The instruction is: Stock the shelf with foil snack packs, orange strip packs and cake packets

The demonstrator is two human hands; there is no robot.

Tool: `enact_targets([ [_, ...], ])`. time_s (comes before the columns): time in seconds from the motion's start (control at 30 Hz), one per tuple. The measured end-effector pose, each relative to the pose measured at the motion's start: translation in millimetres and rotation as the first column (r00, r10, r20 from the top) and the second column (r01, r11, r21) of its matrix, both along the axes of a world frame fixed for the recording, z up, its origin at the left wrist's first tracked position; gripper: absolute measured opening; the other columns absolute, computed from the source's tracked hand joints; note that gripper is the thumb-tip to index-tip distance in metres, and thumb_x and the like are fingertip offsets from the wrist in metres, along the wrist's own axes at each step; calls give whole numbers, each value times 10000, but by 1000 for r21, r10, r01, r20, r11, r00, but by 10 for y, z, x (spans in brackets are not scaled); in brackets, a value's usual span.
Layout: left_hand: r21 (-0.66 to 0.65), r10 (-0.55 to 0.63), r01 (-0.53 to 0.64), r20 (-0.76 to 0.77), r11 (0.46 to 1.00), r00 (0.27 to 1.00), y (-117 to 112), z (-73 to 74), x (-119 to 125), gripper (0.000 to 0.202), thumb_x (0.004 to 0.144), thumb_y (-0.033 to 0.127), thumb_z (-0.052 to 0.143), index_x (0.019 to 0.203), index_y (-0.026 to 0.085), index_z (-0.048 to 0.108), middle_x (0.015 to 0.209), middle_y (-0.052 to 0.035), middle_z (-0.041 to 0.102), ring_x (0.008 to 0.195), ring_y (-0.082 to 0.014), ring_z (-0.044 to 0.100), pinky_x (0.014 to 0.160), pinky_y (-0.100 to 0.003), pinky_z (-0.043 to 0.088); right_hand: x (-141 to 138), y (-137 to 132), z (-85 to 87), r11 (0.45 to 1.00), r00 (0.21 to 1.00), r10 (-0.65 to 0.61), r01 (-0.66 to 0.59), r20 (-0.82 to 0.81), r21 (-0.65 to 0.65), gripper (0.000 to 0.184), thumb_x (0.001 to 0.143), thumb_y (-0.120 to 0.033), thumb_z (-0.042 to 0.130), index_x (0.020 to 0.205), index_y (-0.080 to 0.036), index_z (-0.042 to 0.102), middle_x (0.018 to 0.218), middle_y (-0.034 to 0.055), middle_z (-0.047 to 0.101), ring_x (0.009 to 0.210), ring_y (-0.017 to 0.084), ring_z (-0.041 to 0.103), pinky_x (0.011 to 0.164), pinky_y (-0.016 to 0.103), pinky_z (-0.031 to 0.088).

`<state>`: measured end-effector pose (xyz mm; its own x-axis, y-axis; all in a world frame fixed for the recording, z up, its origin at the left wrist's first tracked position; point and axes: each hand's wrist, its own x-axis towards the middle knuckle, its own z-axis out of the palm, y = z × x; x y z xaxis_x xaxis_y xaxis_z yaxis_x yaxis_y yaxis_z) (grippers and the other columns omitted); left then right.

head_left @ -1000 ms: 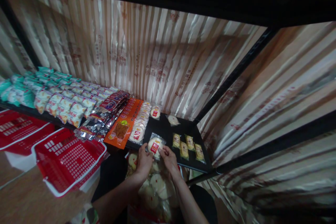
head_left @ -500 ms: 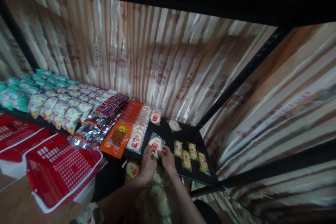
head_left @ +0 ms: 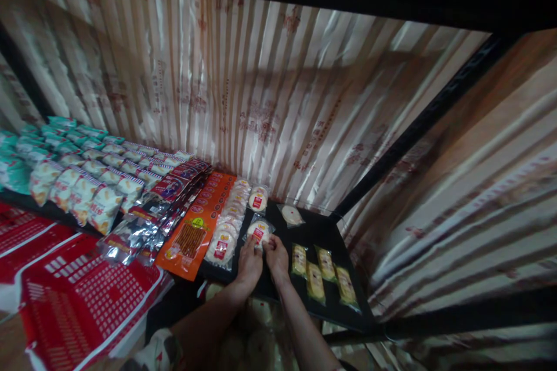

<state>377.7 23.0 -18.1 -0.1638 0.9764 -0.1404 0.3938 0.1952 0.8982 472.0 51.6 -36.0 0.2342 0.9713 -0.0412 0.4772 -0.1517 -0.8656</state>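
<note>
A clear-wrapped round white cake with a red label (head_left: pixel 258 231) is low over the black shelf. My left hand (head_left: pixel 249 264) pinches its near left edge, and my right hand (head_left: pixel 277 256) grips its near right edge. Just behind it lies another round cake packet (head_left: pixel 258 199). To the left, an overlapping row of the same cakes (head_left: pixel 223 242) runs toward the back. A pale round packet without a visible red label (head_left: pixel 291 215) rests farther back on the right. My fingertips partly cover the held packet's near edge.
Several yellow snack packets (head_left: pixel 315 282) lie on the shelf (head_left: pixel 278 284) at right. Left of the cakes are an orange stick-snack bag (head_left: pixel 195 232), dark silvery packs (head_left: pixel 169 191), and white and teal bags (head_left: pixel 104 206). Red baskets (head_left: pixel 87 301) stand below. A black post (head_left: pixel 409 127) slants up at right.
Both hands have moved the cake packet farther back over the shelf, closer to the packet behind it. The view has also shifted slightly.
</note>
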Motion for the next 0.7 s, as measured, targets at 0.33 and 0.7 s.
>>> enact_targets([
  [0.33,-43,52,-47,104,998,993,414,57,27,415,840,182,406,1237,107,501,1368,-105,423,1269,-176,374,1080,-272,242,-68,399,5,994,991,-83,75,108,76,372,727,-307,463,1038,-153,598,871,66,670,762,188,627,704,282,469],
  [0.7,-43,57,-51,166,998,985,725,99,70,422,857,183,387,1254,63,464,1381,-147,393,1290,-190,342,1087,-291,231,-64,798,-64,981,985,-106,81,138,174,366,726,-299,477,1036,-181,631,901,52,670,793,181,616,740,286,467],
])
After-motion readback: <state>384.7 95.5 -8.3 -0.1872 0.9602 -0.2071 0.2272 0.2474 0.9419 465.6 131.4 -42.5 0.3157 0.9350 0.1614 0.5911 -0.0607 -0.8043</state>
